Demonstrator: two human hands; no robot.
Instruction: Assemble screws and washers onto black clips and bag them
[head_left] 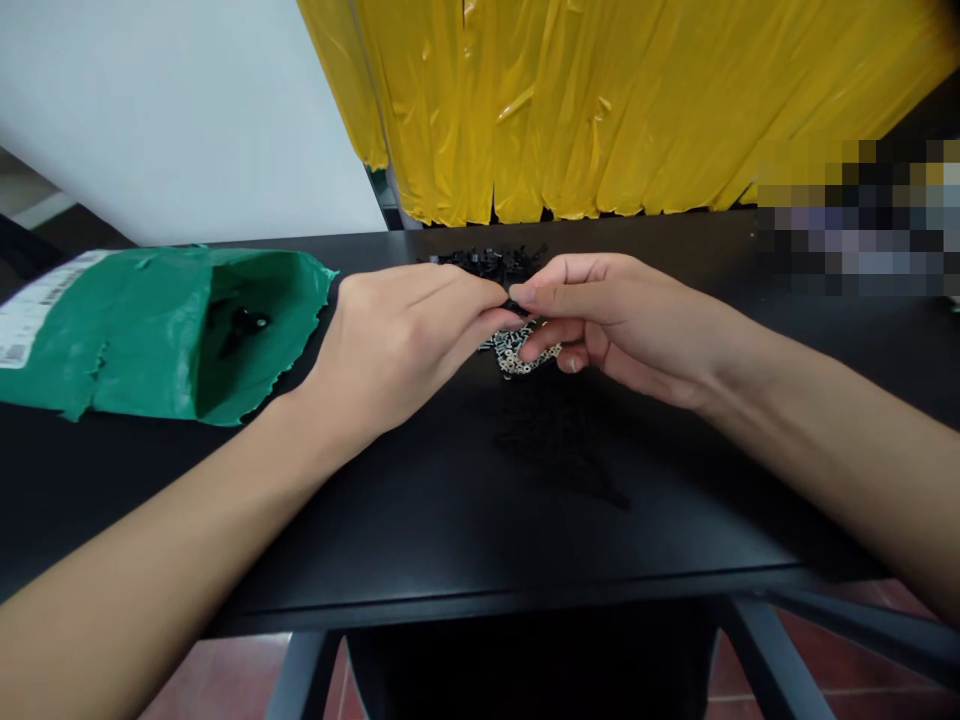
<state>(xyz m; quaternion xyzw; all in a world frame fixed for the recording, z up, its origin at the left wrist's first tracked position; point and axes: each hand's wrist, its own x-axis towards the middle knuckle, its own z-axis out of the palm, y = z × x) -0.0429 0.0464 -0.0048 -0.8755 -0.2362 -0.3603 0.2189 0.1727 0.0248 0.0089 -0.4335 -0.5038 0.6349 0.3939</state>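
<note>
Both the bare left hand (409, 340) and bare right hand (600, 310) pinch a tiny, mostly hidden dark piece (516, 306) over small, shiny silver metal bits (517, 352). It looks like careful fiddling; next needs steady pinching.

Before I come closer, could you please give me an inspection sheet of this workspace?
Surface: black table.
Job's things: small black parts heaped at the back; shiny small pieces nearer; dark pieces in front, hard to make out.
Clutter: torn-open green bag, dark contents.
Hands: left hand and right hand, fingers close together; anything pinched is unclear.
Cables: nothing seen.
Surroundings: yellow plastic sheeting, white panel, red floor; one patch pixelated.
</note>
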